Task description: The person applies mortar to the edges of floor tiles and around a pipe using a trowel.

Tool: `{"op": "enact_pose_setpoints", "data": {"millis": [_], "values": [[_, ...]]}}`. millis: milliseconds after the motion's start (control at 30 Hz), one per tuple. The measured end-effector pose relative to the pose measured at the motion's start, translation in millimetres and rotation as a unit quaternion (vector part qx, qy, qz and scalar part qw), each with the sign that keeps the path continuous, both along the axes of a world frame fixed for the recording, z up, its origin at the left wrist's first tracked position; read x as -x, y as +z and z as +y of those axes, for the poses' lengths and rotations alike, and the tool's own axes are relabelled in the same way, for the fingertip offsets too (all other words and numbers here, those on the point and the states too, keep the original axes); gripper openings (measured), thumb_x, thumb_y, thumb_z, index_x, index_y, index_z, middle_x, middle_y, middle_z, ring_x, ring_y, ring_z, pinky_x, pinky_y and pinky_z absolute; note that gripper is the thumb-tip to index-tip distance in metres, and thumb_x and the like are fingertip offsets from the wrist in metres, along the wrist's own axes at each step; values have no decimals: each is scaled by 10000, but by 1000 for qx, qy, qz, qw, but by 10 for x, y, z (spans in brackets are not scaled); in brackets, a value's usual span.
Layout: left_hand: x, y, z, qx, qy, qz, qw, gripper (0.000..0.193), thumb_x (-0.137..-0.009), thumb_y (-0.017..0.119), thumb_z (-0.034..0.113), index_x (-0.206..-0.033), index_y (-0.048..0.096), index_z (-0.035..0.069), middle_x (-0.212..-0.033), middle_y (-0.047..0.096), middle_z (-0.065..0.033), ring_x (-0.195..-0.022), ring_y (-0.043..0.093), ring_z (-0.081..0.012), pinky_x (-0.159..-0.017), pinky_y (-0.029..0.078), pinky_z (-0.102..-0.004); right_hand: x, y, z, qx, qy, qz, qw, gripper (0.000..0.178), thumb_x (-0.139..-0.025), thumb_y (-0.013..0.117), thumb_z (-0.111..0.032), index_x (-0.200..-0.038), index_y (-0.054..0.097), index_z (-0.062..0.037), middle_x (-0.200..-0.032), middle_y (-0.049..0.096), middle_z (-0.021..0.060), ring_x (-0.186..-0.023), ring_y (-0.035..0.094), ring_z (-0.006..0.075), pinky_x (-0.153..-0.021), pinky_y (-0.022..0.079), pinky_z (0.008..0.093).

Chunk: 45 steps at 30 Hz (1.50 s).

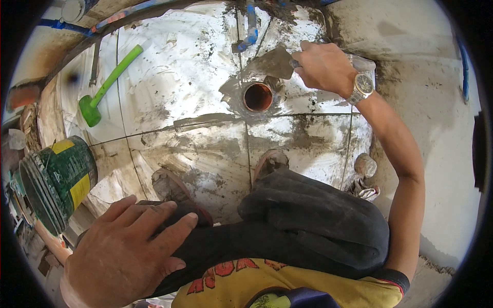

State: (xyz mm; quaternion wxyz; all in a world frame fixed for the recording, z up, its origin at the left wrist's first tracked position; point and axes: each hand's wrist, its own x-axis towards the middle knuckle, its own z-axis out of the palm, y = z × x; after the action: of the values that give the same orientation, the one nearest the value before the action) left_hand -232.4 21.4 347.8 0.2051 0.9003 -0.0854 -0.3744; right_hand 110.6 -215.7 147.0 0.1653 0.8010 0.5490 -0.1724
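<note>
My right hand (323, 66), with a watch at its wrist, is closed around a trowel whose grey blade (276, 63) lies low over the tiles, just above a round drain pipe opening (258, 97). Wet grey mortar is smeared around that opening. The trowel's handle is hidden in my fist. My left hand (131, 241) hovers over or rests on my left knee, fingers spread, holding nothing; I cannot tell if it touches the trousers.
A green mallet (109, 88) lies on the dirty white tiles at left, near a dark green bucket (72, 172). A blue pipe (251, 25) rises beyond the drain. A bare wall (426, 118) stands at right, with a small round lump (365, 165) near its base.
</note>
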Motion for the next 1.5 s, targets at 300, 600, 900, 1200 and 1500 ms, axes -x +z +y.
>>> {"op": "enact_pose_setpoints", "data": {"millis": [300,600,900,1200,1500], "values": [[-23,16,-15,8,3,15,1000,657,-944,617,637,-1365,711,140,-1252,742,-153,-1119,737,-340,-1055,537,-508,17,-62,-62,-58,31,-28,997,206,-959,701,-253,-1033,737,-65,-987,687,160,-890,717,370,-779,589,493],[-30,12,-9,2,-11,7,1000,667,-929,637,627,-1369,707,129,-1253,740,-168,-1112,739,-353,-1056,536,-511,-23,-161,-70,-76,32,-64,995,200,-959,704,-246,-1033,734,-63,-986,682,151,-900,721,349,-758,603,464],[-34,14,-16,4,-8,2,1000,669,-928,645,621,-1357,712,113,-1255,738,-169,-1098,735,-349,-1034,539,-493,70,-101,-108,-79,29,-6,996,220,-944,733,-246,-1044,740,-50,-971,681,156,-898,727,357,-756,605,466],[-37,10,12,10,3,18,1000,685,-930,642,621,-1382,688,108,-1272,727,-173,-1081,732,-354,-1018,542,-492,89,-78,-127,-114,27,11,993,178,-879,742,-211,-927,753,-40,-986,707,191,-889,729,380,-760,605,491],[-95,1,45,10,-21,4,1000,683,-920,669,605,-1389,677,109,-1275,723,-178,-1119,724,-381,-1031,537,-506,73,-170,-178,-102,22,18,994,186,-937,730,-243,-1007,743,-72,-976,688,148,-900,727,361,-763,599,480]]}}
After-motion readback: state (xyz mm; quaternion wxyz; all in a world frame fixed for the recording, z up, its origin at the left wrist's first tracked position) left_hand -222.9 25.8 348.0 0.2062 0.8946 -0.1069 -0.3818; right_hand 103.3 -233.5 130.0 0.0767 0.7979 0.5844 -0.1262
